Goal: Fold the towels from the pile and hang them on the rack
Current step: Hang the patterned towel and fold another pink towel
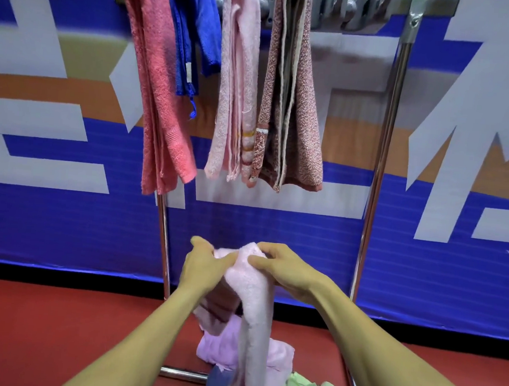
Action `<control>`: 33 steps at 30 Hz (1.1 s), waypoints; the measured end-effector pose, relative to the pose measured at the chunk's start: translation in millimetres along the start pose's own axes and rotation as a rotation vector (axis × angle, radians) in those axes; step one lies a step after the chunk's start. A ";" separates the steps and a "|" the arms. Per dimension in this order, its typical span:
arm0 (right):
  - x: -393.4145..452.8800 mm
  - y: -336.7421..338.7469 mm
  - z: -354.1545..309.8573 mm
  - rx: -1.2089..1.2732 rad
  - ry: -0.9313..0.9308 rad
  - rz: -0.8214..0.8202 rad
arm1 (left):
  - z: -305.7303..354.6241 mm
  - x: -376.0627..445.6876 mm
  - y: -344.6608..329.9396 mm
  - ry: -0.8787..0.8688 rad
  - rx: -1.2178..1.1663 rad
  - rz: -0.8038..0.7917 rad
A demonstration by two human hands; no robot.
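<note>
A light pink towel (253,308) hangs in a long bunch from both my hands, lifted above the pile. My left hand (203,268) pinches its top edge on the left; my right hand (286,271) grips the top on the right. Its lower end trails into the pile (264,367) on the floor, where a lilac, a blue and a green towel lie. On the rack's top bar (352,11) hang several folded towels: coral (160,94), blue (196,30), pale pink (236,94) and speckled red-brown (296,104).
The rack's chrome posts stand at left (163,246) and right (379,172), with a base bar (181,373) low on the red floor. A blue banner wall with large white letters is right behind the rack. The right part of the top bar is bare.
</note>
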State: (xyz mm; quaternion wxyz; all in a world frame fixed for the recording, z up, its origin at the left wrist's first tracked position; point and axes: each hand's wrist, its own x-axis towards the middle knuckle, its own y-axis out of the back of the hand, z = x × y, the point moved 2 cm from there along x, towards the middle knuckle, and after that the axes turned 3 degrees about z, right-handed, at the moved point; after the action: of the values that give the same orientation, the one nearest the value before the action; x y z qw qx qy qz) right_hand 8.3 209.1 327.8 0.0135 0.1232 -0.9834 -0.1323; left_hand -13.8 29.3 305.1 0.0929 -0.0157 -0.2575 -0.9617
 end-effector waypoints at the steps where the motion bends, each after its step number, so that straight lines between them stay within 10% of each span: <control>1: 1.0 -0.3 0.9 -0.042 0.005 0.002 | 2.2 -1.8 0.2 -0.055 0.043 0.046; 8: -2.6 6.9 -1.8 -0.245 0.110 -0.046 | 21.1 -16.9 -17.0 -0.495 -0.035 -0.285; 16: -5.6 24.4 -0.4 -0.421 -0.011 -0.078 | 24.3 -13.3 -18.2 -0.495 0.151 -0.216; 21: -8.0 34.1 5.1 -0.429 -0.101 -0.113 | 23.8 -5.5 -6.2 -0.314 -0.166 -0.127; 28: -10.9 32.8 -5.1 -0.127 0.018 -0.029 | 27.0 -17.5 -8.0 -0.298 -0.141 -0.444; 33: -20.8 36.3 -0.6 -0.238 -0.105 -0.118 | 31.3 -17.0 -3.7 -0.177 -0.384 -0.391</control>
State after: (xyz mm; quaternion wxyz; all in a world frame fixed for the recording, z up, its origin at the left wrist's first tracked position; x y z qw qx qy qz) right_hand 19.9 248.0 338.0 -0.0313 0.1714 -0.9511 -0.2549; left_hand 1.6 50.9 329.1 -0.1220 -0.0669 -0.0761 -0.9874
